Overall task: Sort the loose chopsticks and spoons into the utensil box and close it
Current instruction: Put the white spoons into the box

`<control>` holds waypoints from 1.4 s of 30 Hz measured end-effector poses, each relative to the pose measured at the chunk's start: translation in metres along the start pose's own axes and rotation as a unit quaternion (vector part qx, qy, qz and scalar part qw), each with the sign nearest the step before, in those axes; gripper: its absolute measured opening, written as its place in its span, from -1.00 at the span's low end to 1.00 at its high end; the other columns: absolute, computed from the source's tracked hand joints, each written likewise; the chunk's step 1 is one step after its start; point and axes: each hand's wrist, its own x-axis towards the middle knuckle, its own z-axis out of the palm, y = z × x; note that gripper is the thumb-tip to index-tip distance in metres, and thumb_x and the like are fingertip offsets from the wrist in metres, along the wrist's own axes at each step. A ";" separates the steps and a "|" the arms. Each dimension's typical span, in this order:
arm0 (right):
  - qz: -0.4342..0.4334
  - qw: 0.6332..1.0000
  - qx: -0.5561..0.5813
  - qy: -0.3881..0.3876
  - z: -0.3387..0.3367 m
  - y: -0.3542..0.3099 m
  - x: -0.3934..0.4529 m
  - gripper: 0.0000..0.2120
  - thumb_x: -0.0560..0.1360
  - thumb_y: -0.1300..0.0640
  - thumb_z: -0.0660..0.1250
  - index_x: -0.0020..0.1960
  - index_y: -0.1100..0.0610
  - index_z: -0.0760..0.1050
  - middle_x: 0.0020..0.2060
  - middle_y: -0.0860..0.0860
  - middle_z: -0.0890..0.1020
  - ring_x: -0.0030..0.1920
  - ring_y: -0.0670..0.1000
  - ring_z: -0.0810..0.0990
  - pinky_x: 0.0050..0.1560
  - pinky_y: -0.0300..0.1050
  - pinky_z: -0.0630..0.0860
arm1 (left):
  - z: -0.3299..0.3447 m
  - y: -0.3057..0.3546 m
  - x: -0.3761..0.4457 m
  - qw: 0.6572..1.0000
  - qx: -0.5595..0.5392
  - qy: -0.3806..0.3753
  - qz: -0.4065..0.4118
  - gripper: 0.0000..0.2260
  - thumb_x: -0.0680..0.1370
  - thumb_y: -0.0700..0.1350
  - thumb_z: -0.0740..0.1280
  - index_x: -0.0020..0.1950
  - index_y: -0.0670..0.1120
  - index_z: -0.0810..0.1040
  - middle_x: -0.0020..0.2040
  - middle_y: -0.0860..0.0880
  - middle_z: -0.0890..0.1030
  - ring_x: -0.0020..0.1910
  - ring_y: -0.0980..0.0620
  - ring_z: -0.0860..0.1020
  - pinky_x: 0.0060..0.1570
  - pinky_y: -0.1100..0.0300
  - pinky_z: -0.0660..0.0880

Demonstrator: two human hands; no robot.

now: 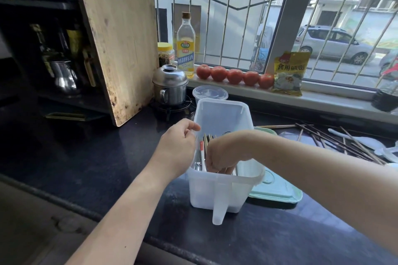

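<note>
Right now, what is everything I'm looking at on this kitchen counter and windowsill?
utensil box: one, translucent white, open, centre of dark counter, utensils inside
lid: one, pale green, flat on counter right of box
loose chopsticks: many, brown, scattered at right
spoons: a few, white, among the chopsticks
tomatoes: five, red, row on windowsill
cooking wine bottle: one, clear with yellow label, windowsill
seasoning packet: one, yellow, windowsill
steel pot: one, lidded, behind box
cutting board: one, wooden, leaning at left
left hand: at box's left wall
right hand: inside box, gripping utensils
</note>
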 end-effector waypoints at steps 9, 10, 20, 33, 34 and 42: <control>-0.088 0.979 -0.017 0.182 -0.022 0.021 -0.032 -0.81 0.60 0.22 0.28 0.11 0.16 0.65 -0.12 0.00 0.68 -0.17 0.01 0.65 -0.13 -0.24 0.58 | -0.006 0.025 -0.008 0.986 0.138 0.068 0.063 -0.73 0.62 -0.18 0.22 0.22 0.08 0.59 0.18 0.06 0.41 0.16 -0.04 0.49 0.24 -0.01 0.47; -0.113 0.968 0.050 0.219 -0.027 0.031 -0.044 -0.78 0.59 0.28 0.27 0.08 0.14 0.68 -0.13 -0.02 0.70 -0.21 -0.05 0.67 -0.23 -0.33 0.55 | -0.003 0.039 -0.012 0.983 0.132 0.085 0.092 -0.73 0.62 -0.19 0.23 0.23 0.07 0.59 0.18 0.07 0.42 0.18 -0.01 0.49 0.24 0.04 0.47; -0.022 0.806 0.338 0.485 0.063 0.245 -0.158 -0.75 0.46 0.39 0.24 -0.29 0.18 0.59 -0.46 -0.06 0.55 -0.41 -0.10 0.48 -0.36 -0.14 0.43 | 0.236 0.138 -0.075 0.967 -0.143 -0.132 0.164 -0.67 0.56 -0.38 0.23 -0.05 0.06 0.57 -0.10 0.04 0.65 -0.17 0.09 0.59 -0.16 0.23 0.52; 0.370 0.786 0.154 0.470 0.084 0.491 -0.162 -0.68 0.53 0.27 0.26 0.21 0.08 0.64 0.16 0.14 0.62 0.23 0.20 0.50 0.30 -0.02 0.42 | 0.406 0.092 -0.046 0.889 0.225 -0.085 0.391 -0.75 0.45 -0.28 0.27 0.09 -0.19 0.60 0.01 -0.14 0.56 0.02 -0.21 0.49 0.02 -0.10 0.50; 0.386 0.791 0.145 0.452 0.078 0.496 -0.150 -0.70 0.54 0.25 0.26 0.21 0.08 0.62 0.13 0.13 0.60 0.20 0.19 0.47 0.27 -0.04 0.40 | 0.405 0.091 -0.046 0.890 0.212 -0.081 0.395 -0.76 0.44 -0.31 0.31 0.08 -0.19 0.60 0.00 -0.13 0.56 0.02 -0.19 0.49 0.04 -0.08 0.50; 0.395 0.752 0.121 0.514 0.084 0.511 -0.125 -0.87 0.55 0.17 0.34 0.03 0.08 0.66 -0.07 0.10 0.65 0.07 0.17 0.56 0.02 -0.03 0.49 | 0.412 0.089 -0.041 0.909 0.137 -0.089 0.384 -0.75 0.49 -0.35 0.32 0.14 -0.18 0.61 0.04 -0.09 0.57 0.10 -0.11 0.48 0.14 0.03 0.47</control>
